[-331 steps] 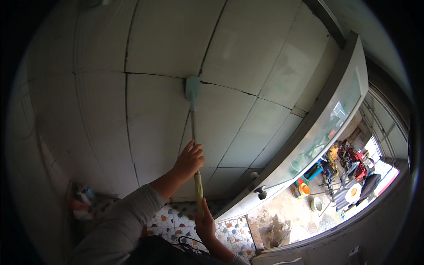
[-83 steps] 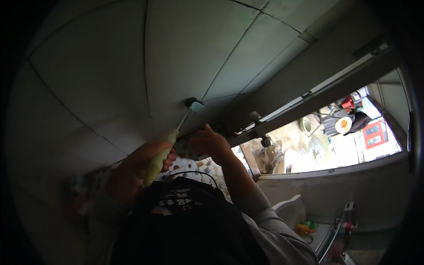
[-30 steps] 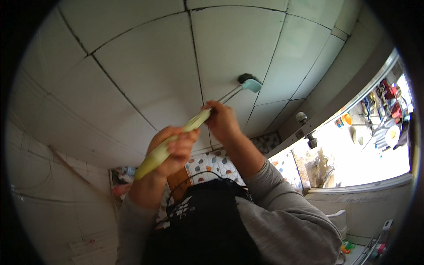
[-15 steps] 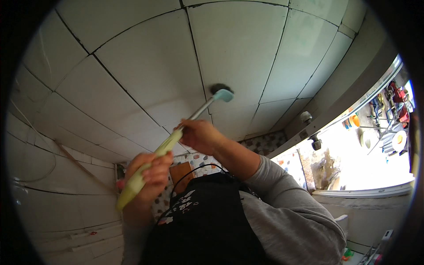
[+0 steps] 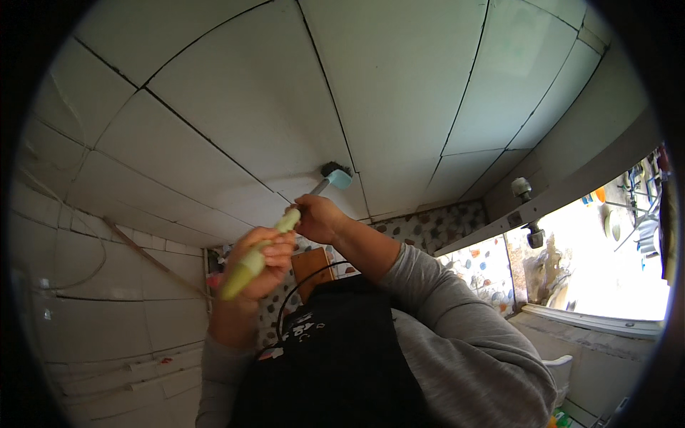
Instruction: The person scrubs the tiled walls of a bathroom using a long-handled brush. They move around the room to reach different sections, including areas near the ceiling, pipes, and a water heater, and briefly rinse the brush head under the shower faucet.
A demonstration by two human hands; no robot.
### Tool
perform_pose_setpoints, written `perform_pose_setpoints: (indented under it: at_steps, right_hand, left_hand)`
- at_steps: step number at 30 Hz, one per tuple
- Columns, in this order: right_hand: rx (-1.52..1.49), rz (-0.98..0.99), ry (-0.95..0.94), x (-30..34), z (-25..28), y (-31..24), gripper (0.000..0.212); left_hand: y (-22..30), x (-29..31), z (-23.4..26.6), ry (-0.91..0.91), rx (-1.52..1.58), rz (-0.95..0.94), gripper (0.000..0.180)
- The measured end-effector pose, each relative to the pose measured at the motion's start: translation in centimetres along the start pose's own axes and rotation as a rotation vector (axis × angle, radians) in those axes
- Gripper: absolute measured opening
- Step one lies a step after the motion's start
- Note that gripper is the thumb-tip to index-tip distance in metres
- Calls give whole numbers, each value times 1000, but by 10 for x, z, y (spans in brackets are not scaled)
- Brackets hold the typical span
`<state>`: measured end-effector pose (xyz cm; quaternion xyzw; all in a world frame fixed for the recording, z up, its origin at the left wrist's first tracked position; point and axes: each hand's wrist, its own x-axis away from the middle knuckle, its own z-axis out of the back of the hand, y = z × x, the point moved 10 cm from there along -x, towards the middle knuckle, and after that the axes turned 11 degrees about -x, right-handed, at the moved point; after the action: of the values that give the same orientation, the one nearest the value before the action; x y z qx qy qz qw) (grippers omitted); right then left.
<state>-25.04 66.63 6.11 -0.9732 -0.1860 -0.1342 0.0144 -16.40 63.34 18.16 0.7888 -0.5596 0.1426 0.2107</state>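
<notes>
While the long brush (image 5: 340, 180) meets the tiled wall (image 5: 407, 78) near its lower edge, the left hand (image 5: 273, 258) grips its handle (image 5: 242, 277). The right hand (image 5: 320, 218) wraps the shaft (image 5: 322, 187), probably for leverage.

left grip (image 5: 262, 262): brush handle (image 5: 243, 274) | right grip (image 5: 317, 217): shaft (image 5: 323, 187) | bristles (image 5: 331, 168): at wall (image 5: 242, 114)
</notes>
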Motion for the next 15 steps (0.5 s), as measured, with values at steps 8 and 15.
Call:
perform_pose_setpoints:
  at_steps: [8, 15]
  right_hand:
    - [125, 25, -135, 86, -93, 3, 19]
    - [115, -40, -29, 6, -2, -9, 24]
  left_hand:
    - [-26, 56, -72, 18, -508, -59, 30]
    - [5, -1, -8, 16, -127, -86, 16]
